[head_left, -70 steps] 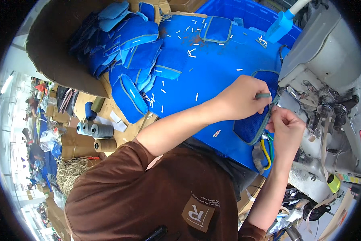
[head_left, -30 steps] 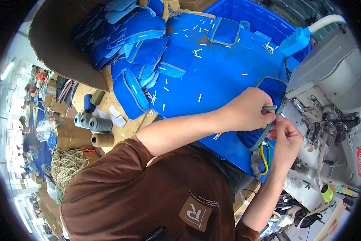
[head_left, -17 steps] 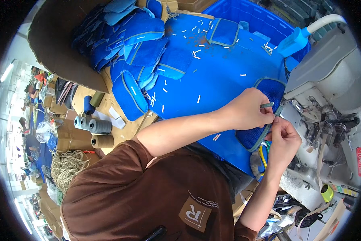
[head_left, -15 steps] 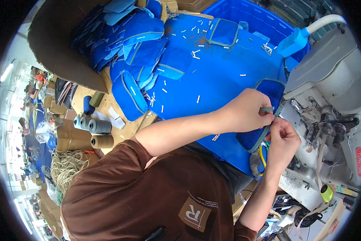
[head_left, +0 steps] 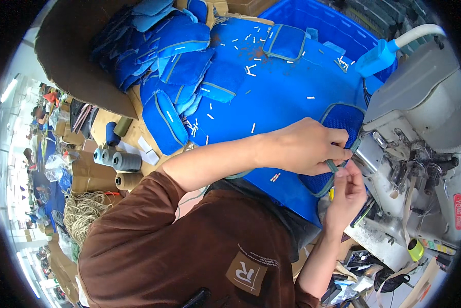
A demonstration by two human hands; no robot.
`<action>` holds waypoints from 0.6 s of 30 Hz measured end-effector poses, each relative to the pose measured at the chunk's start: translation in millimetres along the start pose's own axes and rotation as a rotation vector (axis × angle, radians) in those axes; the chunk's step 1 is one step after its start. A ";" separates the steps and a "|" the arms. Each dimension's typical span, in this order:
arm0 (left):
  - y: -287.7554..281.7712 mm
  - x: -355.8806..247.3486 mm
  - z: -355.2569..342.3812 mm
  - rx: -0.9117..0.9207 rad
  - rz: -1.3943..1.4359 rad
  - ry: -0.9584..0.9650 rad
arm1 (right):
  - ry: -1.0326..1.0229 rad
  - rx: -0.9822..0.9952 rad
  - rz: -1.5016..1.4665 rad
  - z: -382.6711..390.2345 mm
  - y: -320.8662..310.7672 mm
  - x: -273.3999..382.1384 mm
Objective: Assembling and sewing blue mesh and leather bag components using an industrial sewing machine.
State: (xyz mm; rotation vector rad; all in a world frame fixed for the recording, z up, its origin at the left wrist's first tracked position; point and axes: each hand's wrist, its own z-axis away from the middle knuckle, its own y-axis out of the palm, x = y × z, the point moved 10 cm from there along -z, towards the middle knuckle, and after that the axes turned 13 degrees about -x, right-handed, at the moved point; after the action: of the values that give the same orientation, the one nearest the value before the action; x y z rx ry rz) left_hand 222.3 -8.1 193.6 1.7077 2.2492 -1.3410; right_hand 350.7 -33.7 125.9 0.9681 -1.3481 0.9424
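Note:
A blue mesh fabric pad [head_left: 342, 119] with grey-green edging lies between the blue table and a sewing machine [head_left: 420, 97]. My left hand [head_left: 315, 147] reaches across it from the left, fingers closed in a pinch at the pad's edge. A short grey-green strip of binding tape [head_left: 332, 166] sticks out below these fingers. My right hand [head_left: 347, 197] comes up from below, thumb and fingertips pinched together at that tape, close to the left fingertips. The left hand covers the pad's middle, and the exact grip of the fingertips is partly hidden.
Blue pads [head_left: 182, 46] lie heaped at the far left beside a curved cardboard sheet [head_left: 82, 56]. One bound pad [head_left: 285, 42] and scattered white snippets are on the blue table [head_left: 276, 102]. Beyond stands a blue crate [head_left: 317, 18]. Thread cones [head_left: 127, 161] stand at the left.
Both hands have shifted slightly nearer and to the left along the pad's edge. The tape strip now points down toward my right fingertips, which have closed in on it.

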 end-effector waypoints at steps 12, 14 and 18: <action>0.3 -15.1 0.7 -0.041 -0.153 0.072 | -0.001 0.066 -0.160 8.5 7.9 1.8; 0.8 -10.6 -1.4 -0.064 -0.157 0.074 | -0.014 0.054 -0.152 5.3 10.0 3.8; -1.6 -8.9 -3.2 -0.092 -0.153 0.096 | 0.022 0.009 -0.144 1.4 10.6 2.4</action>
State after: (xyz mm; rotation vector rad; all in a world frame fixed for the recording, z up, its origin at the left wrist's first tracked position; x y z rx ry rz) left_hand 226.1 -13.1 200.9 1.6341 2.4976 -1.1832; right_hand 340.2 -31.5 128.5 1.0442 -1.2397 0.8477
